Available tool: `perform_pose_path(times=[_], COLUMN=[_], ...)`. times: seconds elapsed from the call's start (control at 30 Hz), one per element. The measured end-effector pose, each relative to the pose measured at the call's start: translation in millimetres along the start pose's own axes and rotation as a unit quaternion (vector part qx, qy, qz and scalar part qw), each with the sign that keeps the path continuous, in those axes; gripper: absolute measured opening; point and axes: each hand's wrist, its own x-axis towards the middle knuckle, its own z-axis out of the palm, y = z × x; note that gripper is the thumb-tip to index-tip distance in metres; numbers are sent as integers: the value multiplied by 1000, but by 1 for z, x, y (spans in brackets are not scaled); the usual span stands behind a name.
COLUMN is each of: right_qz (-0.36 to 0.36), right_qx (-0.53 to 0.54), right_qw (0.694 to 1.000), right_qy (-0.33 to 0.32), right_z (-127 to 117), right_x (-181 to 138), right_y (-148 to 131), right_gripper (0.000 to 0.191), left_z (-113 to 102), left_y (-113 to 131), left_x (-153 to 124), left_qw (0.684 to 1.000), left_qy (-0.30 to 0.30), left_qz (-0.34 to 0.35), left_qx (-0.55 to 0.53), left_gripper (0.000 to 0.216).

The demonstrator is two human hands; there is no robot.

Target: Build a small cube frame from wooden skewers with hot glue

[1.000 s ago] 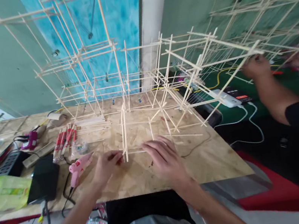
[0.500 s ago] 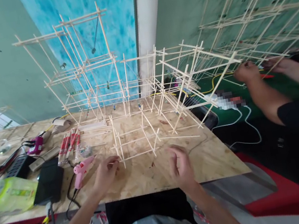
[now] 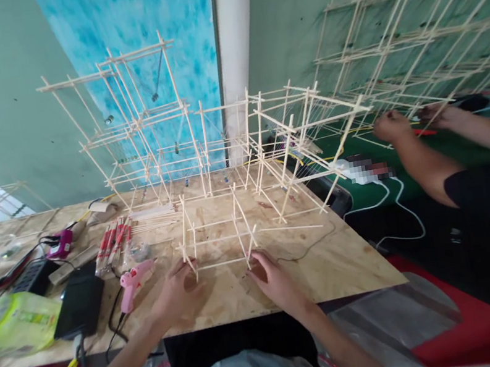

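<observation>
A small box-shaped frame of thin wooden sticks (image 3: pixel 215 232) stands on the chipboard table (image 3: pixel 306 267). My left hand (image 3: pixel 176 295) grips its near left corner, and my right hand (image 3: pixel 273 282) holds its near right corner at the base. A pink hot glue gun (image 3: pixel 133 283) lies just left of my left hand. Behind the small frame rises a much larger stick lattice (image 3: pixel 219 144). At its right end, a co-worker's two hands (image 3: pixel 408 121) reach in among the sticks.
Bundled sticks in red wrappers (image 3: pixel 111 243) lie left of the frame. A black power strip (image 3: pixel 32 275), a dark pad (image 3: pixel 79 302) and a green bag (image 3: pixel 12 322) fill the left side. A white cable (image 3: pixel 394 208) hangs off the right edge. Stick grids (image 3: pixel 411 24) lean against the wall.
My right hand has come down from the air onto the frame's near right corner. My left hand has stayed at the left corner. The whole view has tilted slightly, and the co-worker's hands have shifted left.
</observation>
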Motion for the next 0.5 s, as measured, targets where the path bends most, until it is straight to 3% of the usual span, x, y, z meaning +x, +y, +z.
perform_pose_path(times=[0.5], right_qz=[-36], right_qx=[-59], right_qw=[997], right_qy=[24], right_z=[5], right_x=[-6], right_y=[8], right_gripper=[33], left_z=[5], left_y=[-3], left_x=[-10], left_qw=[1000], left_qy=[0], left_qz=[5], left_qx=[13], left_gripper=[40])
